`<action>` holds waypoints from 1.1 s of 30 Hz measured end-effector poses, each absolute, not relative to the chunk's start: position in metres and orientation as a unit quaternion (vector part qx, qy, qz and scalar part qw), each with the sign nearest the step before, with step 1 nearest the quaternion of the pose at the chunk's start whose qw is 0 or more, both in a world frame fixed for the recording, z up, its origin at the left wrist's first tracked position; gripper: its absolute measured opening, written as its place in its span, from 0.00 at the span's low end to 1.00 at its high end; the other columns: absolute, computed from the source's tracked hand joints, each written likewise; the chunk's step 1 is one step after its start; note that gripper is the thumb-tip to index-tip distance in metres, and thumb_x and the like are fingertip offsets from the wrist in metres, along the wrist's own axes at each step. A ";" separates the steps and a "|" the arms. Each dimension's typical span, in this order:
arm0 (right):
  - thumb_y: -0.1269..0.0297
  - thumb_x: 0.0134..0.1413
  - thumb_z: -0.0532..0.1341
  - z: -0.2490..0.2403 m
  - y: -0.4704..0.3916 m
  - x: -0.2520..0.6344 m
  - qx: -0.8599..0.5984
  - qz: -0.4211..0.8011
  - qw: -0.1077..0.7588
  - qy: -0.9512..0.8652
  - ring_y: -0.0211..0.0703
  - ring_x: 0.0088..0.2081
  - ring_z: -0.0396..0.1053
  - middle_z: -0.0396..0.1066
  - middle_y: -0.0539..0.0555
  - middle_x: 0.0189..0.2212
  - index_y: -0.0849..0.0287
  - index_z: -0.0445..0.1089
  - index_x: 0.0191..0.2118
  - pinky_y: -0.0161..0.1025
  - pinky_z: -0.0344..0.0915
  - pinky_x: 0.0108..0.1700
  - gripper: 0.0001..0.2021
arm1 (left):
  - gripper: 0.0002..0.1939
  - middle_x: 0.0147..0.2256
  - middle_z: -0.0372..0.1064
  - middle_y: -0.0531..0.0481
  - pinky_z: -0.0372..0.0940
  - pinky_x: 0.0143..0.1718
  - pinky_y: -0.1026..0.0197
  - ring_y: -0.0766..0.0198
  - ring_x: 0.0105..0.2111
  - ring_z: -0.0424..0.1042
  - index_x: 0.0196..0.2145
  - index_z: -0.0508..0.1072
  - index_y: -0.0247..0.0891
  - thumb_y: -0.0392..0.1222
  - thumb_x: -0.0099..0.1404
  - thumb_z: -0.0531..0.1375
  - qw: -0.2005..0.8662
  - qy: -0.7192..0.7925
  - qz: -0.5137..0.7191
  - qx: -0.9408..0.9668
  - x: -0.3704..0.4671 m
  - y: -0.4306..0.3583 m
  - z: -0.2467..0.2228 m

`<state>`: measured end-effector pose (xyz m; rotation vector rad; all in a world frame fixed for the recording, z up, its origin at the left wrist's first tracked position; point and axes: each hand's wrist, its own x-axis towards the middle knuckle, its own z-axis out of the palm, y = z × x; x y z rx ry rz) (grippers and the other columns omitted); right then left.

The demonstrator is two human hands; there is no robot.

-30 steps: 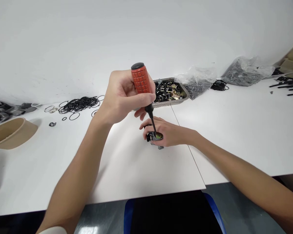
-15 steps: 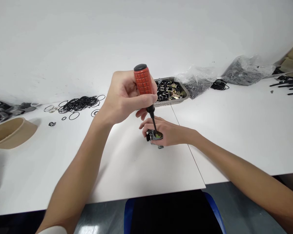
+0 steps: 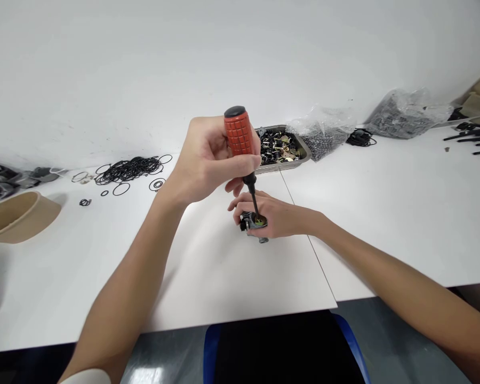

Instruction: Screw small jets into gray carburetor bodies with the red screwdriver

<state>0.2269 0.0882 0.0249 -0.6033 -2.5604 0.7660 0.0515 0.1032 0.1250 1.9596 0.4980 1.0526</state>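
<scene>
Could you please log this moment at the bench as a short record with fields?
left hand: wrapped around the red handle of a screwdriver, held nearly upright
screwdriver tip: down in the yellow-green centre of a small metal part
right hand: gripping the small metal part on the white table
behind the hands: metal tray of small black and brass pieces
far left: pile of black O-rings, tan paper bowl
far right: two clear bags of dark parts
</scene>
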 end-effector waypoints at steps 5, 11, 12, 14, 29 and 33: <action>0.73 0.52 0.62 0.027 0.088 0.227 -0.216 0.288 0.202 -0.911 0.51 0.55 0.59 0.65 0.51 0.53 0.52 0.66 0.42 0.52 0.55 0.60 0.12 | 0.04 0.24 0.66 0.51 0.61 0.13 0.66 0.70 0.16 0.63 0.26 0.71 0.37 0.31 0.55 0.61 0.414 0.203 0.421 0.781 0.054 0.105 0.122; 0.74 0.51 0.62 0.030 0.087 0.228 -0.221 0.308 0.200 -0.903 0.51 0.57 0.57 0.65 0.52 0.53 0.52 0.67 0.42 0.51 0.55 0.60 0.13 | 0.04 0.22 0.64 0.52 0.61 0.13 0.67 0.71 0.16 0.63 0.25 0.70 0.38 0.32 0.55 0.61 0.409 0.211 0.412 0.787 0.056 0.105 0.121; 0.74 0.51 0.62 0.031 0.087 0.228 -0.221 0.309 0.201 -0.903 0.51 0.57 0.57 0.65 0.52 0.53 0.52 0.67 0.42 0.52 0.56 0.60 0.12 | 0.04 0.22 0.65 0.52 0.61 0.12 0.67 0.71 0.16 0.64 0.25 0.70 0.38 0.32 0.55 0.61 0.408 0.211 0.411 0.787 0.056 0.105 0.121; 0.74 0.51 0.62 0.031 0.087 0.227 -0.221 0.309 0.204 -0.902 0.51 0.57 0.57 0.65 0.52 0.53 0.52 0.67 0.41 0.52 0.56 0.60 0.12 | 0.04 0.23 0.65 0.52 0.61 0.12 0.67 0.71 0.16 0.64 0.26 0.70 0.38 0.32 0.55 0.61 0.404 0.209 0.411 0.790 0.056 0.105 0.121; 0.73 0.50 0.64 0.029 0.088 0.228 -0.225 0.335 0.209 -0.891 0.49 0.55 0.58 0.65 0.51 0.54 0.53 0.67 0.41 0.51 0.57 0.59 0.12 | 0.05 0.23 0.64 0.53 0.60 0.12 0.65 0.71 0.16 0.63 0.26 0.70 0.39 0.32 0.55 0.62 0.412 0.202 0.411 0.787 0.056 0.106 0.120; 0.74 0.50 0.64 0.029 0.088 0.227 -0.225 0.331 0.209 -0.892 0.49 0.55 0.58 0.66 0.52 0.53 0.53 0.67 0.41 0.51 0.58 0.58 0.12 | 0.05 0.23 0.65 0.53 0.60 0.13 0.66 0.71 0.16 0.64 0.26 0.71 0.38 0.30 0.56 0.61 0.417 0.198 0.413 0.785 0.055 0.106 0.121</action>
